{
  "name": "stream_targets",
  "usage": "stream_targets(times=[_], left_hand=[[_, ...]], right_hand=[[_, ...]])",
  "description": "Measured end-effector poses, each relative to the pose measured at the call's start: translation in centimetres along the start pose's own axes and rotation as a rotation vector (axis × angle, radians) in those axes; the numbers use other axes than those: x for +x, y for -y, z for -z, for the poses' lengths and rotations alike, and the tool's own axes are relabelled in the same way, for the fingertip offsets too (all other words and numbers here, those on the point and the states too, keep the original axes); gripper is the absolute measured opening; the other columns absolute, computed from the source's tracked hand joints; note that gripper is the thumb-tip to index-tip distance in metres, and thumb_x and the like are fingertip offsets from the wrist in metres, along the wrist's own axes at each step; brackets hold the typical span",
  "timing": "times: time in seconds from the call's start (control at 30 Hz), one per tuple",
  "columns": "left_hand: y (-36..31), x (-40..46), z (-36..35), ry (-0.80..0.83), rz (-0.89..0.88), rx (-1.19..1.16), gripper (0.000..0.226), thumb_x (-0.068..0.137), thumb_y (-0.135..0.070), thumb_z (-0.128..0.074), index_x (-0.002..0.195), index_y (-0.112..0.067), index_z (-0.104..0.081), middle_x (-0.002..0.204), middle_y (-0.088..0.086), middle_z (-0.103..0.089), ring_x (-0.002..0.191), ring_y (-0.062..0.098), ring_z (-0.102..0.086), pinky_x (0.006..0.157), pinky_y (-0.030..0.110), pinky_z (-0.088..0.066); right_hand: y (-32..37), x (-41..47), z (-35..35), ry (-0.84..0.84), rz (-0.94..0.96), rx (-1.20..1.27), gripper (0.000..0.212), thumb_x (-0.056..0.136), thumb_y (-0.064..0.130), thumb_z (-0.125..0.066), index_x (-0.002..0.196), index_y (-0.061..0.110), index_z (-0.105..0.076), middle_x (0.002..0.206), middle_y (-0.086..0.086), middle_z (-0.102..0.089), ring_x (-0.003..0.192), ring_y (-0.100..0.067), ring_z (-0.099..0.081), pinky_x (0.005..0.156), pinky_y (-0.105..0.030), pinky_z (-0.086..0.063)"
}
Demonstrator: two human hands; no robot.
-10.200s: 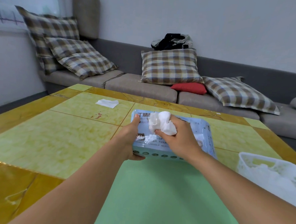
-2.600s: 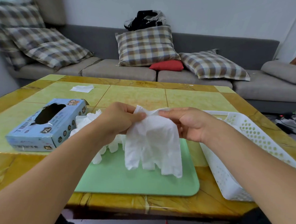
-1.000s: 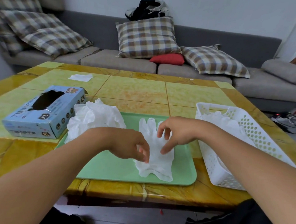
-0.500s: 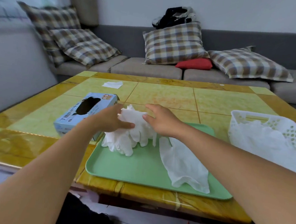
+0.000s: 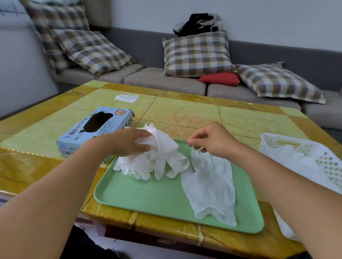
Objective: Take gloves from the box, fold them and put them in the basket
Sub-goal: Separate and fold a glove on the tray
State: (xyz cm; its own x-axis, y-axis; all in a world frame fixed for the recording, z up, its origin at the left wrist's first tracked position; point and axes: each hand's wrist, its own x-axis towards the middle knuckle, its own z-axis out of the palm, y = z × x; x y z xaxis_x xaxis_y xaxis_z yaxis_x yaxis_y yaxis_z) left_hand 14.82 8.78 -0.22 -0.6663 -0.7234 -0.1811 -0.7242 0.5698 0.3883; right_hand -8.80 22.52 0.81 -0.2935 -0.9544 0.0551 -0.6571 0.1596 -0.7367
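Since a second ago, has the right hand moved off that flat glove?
Yes. The right hand has lifted off the flat glove and now hovers over the far edge of the green tray, beside the glove pile.

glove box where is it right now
In the head view the glove box sits on the table at the left, just beyond the tray's left edge, beside the left hand.

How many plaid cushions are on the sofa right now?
4: two stacked at the left corner, upper and lower; one upright in the middle; one lying flat to the right. Others may sit outside the frame.
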Motion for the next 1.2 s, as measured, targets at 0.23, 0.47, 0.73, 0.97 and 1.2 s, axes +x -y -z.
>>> stream_targets(times=[0.23, 0.47, 0.73, 0.97, 1.2], left_hand=[[-1.2, -0.8, -0.3, -0.069, -0.088, 0.032, 0.06, 0.098, -0.039, -0.061, 0.152, -0.035, -0.036, 0.155, -0.005, -0.041, 0.139, 0.023, -0.041, 0.11, 0.037, -0.034], [-1.3, -0.1, -1.1, -0.015, -0.004, 0.144, 0.045, 0.11, -0.028, -0.03, 0.155, -0.023, -0.035, 0.151, 0.006, -0.047, 0.133, 0.026, -0.047, 0.094, 0.027, -0.033], [-1.4, 0.2, -1.1, 0.036, 0.038, 0.099, 0.048, 0.111, -0.029, -0.027, 0.158, -0.027, -0.021, 0.154, 0.012, -0.041, 0.13, 0.029, -0.045, 0.097, 0.032, -0.034], [-1.9, -0.2, -1.2, 0.089, 0.019, 0.048, 0.064, 0.109, -0.031, -0.036, 0.159, -0.038, 0.002, 0.167, 0.003, -0.017, 0.147, 0.03, -0.03, 0.114, 0.038, -0.029], [-1.4, 0.2, -1.4, 0.014, -0.019, -0.019, 0.065, 0.107, -0.023, -0.039, 0.16, -0.031, -0.004, 0.163, 0.001, -0.028, 0.139, 0.028, -0.041, 0.103, 0.034, -0.036]], right_hand=[[1.4, 0.3, -4.0, 0.052, 0.061, -0.028, 0.043, 0.078, 0.037, -0.086, 0.116, 0.022, -0.073, 0.105, 0.003, -0.071, 0.098, -0.013, -0.067, 0.083, -0.031, -0.054], [2.3, 0.8, -4.5, 0.068, 0.106, -0.114, 0.008, 0.084, 0.016, -0.082, 0.081, 0.009, -0.079, 0.078, -0.003, -0.075, 0.075, -0.019, -0.072, 0.07, -0.029, -0.057], [0.2, -1.5, -0.5, 0.094, 0.068, -0.047, 0.022, 0.081, 0.036, -0.083, 0.089, 0.017, -0.075, 0.088, 0.002, -0.074, 0.083, -0.013, -0.068, 0.068, -0.027, -0.055], [2.2, -0.1, -5.8, 0.002, 0.053, -0.022, 0.04, 0.078, 0.038, -0.086, 0.108, 0.014, -0.075, 0.096, 0.003, -0.071, 0.089, -0.012, -0.065, 0.079, -0.028, -0.05], [1.8, -0.2, -3.1, 0.008, -0.006, 0.08, 0.025, 0.088, 0.026, -0.078, 0.082, 0.002, -0.073, 0.081, -0.004, -0.071, 0.078, -0.012, -0.065, 0.077, -0.032, -0.055]])
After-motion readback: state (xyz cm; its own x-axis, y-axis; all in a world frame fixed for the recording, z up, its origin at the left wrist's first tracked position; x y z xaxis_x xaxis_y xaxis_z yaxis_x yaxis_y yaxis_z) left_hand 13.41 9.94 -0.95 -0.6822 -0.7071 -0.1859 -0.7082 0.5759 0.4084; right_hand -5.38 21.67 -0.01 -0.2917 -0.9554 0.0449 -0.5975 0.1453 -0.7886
